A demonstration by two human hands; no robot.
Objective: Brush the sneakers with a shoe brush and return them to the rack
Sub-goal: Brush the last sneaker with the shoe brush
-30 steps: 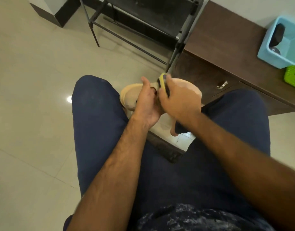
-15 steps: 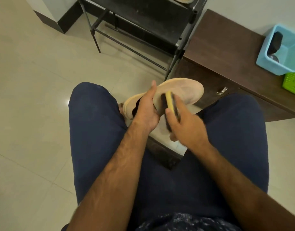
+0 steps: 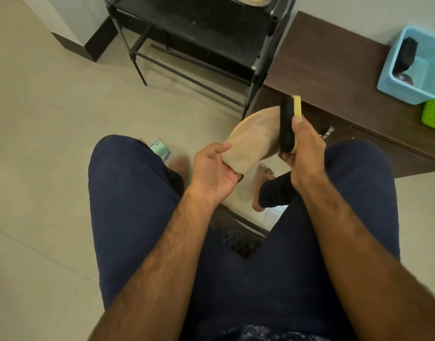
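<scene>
I sit with a beige sneaker (image 3: 253, 141) held above my knees, its pale sole turned up toward me. My left hand (image 3: 216, 171) grips its near end, thumb on top. My right hand (image 3: 305, 153) holds a shoe brush (image 3: 289, 124) with a yellow back and black bristles, standing on edge against the sneaker's right side. The black shoe rack (image 3: 201, 28) stands ahead, and a second beige sneaker (image 3: 253, 0) shows on its upper shelf at the frame's top.
A dark brown cabinet (image 3: 334, 77) stands to the right of the rack, carrying a light blue bin (image 3: 418, 70) and a green basket (image 3: 434, 114). A small green and white packet (image 3: 159, 150) lies on the tiled floor by my left knee. My bare feet rest below.
The brush has moved from the sneaker's middle out to its right side and now stands upright. My left hand has slid back to the sneaker's near end, and the sneaker has swung rightward.
</scene>
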